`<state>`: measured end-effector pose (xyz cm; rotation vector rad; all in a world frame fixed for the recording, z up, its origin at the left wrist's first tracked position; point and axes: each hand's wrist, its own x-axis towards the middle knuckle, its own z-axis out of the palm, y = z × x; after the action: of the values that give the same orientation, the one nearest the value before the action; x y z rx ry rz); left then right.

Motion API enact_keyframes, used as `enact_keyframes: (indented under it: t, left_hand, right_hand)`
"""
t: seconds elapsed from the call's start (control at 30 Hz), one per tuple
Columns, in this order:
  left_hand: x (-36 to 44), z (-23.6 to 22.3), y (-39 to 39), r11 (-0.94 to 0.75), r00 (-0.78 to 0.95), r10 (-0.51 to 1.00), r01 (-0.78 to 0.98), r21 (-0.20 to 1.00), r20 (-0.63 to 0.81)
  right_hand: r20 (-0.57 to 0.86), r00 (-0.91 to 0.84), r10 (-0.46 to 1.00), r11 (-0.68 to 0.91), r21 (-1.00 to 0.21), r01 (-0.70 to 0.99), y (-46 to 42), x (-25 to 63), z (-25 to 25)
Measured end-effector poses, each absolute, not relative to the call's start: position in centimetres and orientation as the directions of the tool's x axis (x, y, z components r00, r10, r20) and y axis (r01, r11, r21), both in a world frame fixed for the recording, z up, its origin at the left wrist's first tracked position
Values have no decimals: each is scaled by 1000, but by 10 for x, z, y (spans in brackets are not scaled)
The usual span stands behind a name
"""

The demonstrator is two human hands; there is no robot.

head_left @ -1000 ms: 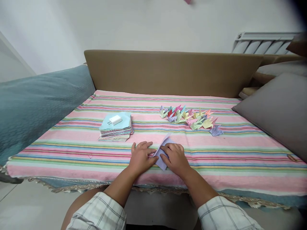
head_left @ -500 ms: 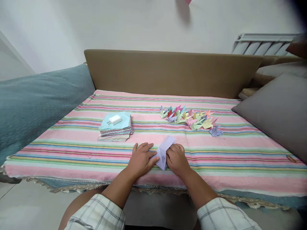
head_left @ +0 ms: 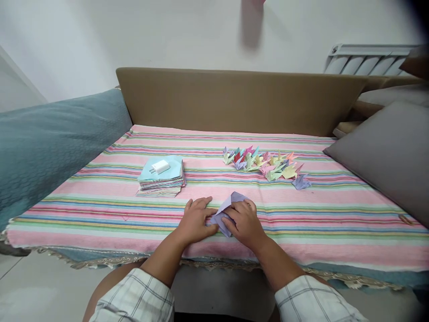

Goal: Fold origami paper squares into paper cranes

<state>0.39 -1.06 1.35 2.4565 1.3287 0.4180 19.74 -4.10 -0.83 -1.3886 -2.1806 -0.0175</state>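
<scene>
A sheet of lilac origami paper (head_left: 233,198), partly folded, lies on the striped cloth (head_left: 110,210) in front of me. My left hand (head_left: 196,221) rests flat at its left edge, fingers spread, the index finger and thumb touching the paper. The fingers of my right hand (head_left: 245,223) are bent over the right side of the sheet, with a raised flap between them and the thumb. They hide part of the folds. Beyond the right hand sit several folded paper cranes (head_left: 275,169) in many colours, a lilac crane (head_left: 301,182) nearest.
Left of the cranes stands a stack of square paper (head_left: 161,185) with a white charger plug (head_left: 161,167) on top. A brown backrest (head_left: 234,100) rises behind. A blue armrest (head_left: 67,120) bounds the left, a grey cushion (head_left: 389,147) the right.
The flap of lilac paper swung over to the right, then lifted again. My right hand went from knuckles down beside the sheet to fingers over it. My left thumb moved slightly left.
</scene>
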Motion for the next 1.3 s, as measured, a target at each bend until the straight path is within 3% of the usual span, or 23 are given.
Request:
enact_keyframes:
  t: [0.1, 0.2, 0.3, 0.37, 0.47, 0.53, 0.57, 0.67, 0.83, 1.03, 1.3]
  left_hand:
    - [4, 14, -9, -475, 488, 867, 752, 458, 99]
    - [9, 11, -8, -444, 428, 893, 784, 434, 140]
    - [12, 9, -8, -439, 421, 897, 808, 393, 138]
    - [12, 9, -8, -438, 426, 897, 816, 377, 120]
    - [11, 10, -8, -440, 436, 895, 821, 365, 98]
    - [10, 11, -8, -444, 444, 892, 819, 362, 89]
    - [10, 11, -8, -446, 447, 891, 819, 361, 87]
    - [10, 12, -8, -450, 450, 889, 820, 355, 87]
    - [10, 9, -7, -463, 456, 884, 819, 340, 104]
    - [9, 8, -7, -468, 460, 881, 818, 334, 110]
    - [10, 9, -8, -456, 444, 888, 816, 355, 118]
  right_hand:
    - [461, -318, 828, 457, -226, 860, -41, 195, -9]
    - [467, -314, 826, 447, -204, 871, -41, 193, -8]
    - [511, -308, 802, 486, -260, 834, -43, 196, -3]
    - [590, -209, 780, 491, -371, 788, -43, 203, 0]
    - [655, 189, 731, 426, -655, 624, -38, 221, 0]
    - [506, 398, 765, 353, -846, 399, -32, 232, -3]
    - [411, 416, 811, 316, -907, 279, -30, 237, -5]
    - [254, 247, 935, 238, -967, 92, -28, 244, -10]
    - [172, -29, 985, 174, -979, 105, -32, 240, -8]
    - [116, -91, 989, 129, -981, 143, -28, 240, -13]
    - [199, -191, 961, 251, -918, 307, -30, 240, -11]
